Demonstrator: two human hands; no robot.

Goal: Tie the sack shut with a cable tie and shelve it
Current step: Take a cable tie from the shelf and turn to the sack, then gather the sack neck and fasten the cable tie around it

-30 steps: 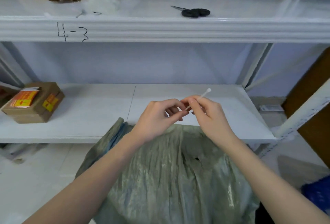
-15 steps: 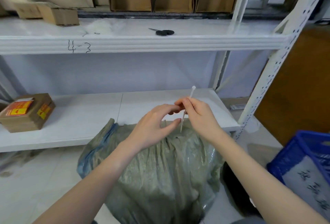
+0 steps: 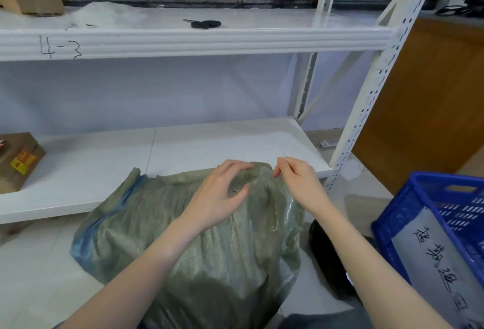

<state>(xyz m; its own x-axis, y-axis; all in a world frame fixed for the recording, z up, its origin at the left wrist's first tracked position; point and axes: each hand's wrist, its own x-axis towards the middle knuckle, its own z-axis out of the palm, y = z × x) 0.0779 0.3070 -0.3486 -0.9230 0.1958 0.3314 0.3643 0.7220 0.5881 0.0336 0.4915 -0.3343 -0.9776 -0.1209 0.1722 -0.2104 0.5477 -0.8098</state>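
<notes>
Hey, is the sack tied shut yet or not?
Not tied, as far as shows: no cable tie circles the sack; its top is only loosely bunched under the left hand.

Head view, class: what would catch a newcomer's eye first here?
The big grey-green sack fills the lower middle, its top leaning against the lower shelf. The left hand rests on its gathered top, with the right hand pinched beside it. A blue crate stands at right, black scissors on the upper shelf.

I read "4-3" handwritten on the upper shelf edge (image 3: 60, 49) — the blue crate's label (image 3: 429, 258) carries handwriting I can't decipher.
</notes>
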